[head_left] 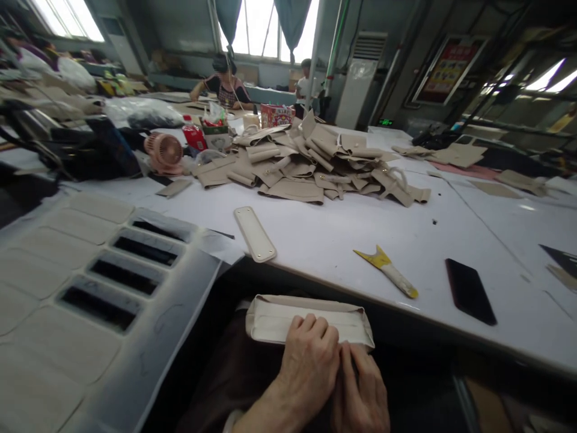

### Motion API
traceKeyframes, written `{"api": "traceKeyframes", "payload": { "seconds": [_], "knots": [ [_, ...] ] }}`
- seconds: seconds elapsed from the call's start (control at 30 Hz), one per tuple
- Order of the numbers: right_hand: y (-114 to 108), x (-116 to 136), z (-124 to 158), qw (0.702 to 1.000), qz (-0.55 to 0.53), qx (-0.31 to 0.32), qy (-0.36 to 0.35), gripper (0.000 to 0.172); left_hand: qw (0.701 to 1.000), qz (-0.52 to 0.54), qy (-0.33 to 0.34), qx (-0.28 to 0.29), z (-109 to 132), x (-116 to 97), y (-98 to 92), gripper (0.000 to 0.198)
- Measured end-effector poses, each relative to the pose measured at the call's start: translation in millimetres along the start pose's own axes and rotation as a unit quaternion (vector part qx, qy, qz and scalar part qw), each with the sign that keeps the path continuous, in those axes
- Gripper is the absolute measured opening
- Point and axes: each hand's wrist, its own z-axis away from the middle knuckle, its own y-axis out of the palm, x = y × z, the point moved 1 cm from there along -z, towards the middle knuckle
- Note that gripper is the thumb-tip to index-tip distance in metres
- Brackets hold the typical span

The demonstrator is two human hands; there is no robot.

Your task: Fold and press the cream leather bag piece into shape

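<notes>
While 2 hands (310, 355) (364, 388) grip the pouch (270, 322), the table edge (324, 278) stands apart.

Open lane across white tabletop (315, 234) between beige pile (297, 171) and yellow tool (388, 270); pale strip (255, 234) bounds it at left. Gap between tool and black phone (470, 291). Tabletop's near edge stands beyond beige piece (273, 322); left hand (310, 355) and right hand (366, 388) crowd piece's near side. Panel (148, 340) with 4 slots blocks left.

A workshop, this: beige pieces (293, 180) heap high at twelve o'clock on a broad white worktable (315, 234), a co-worker (229, 91) bends forward at eleven, flat panels (67, 337) line up at nine.
</notes>
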Motion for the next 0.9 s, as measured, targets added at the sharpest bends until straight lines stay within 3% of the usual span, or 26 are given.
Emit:
{"api": "traceKeyframes", "payload": {
  "seconds": [0.2,0.5,0.9],
  "knots": [
    [7,21,-5,1.0,-0.016,0.0,-0.01,0.057,0.999,0.033,-0.032,-0.024,11,17,-9.4,0.012],
    [23,45,-11,0.996,-0.005,-0.011,-0.084,0.054,0.995,0.034,-0.063,-0.064,34,42,-26.9,0.014],
    [41,85,-20,0.993,-0.003,-0.025,-0.118,0.041,0.979,0.046,-0.055,-0.19,60,77,-43.6,0.008]
  ]
}}
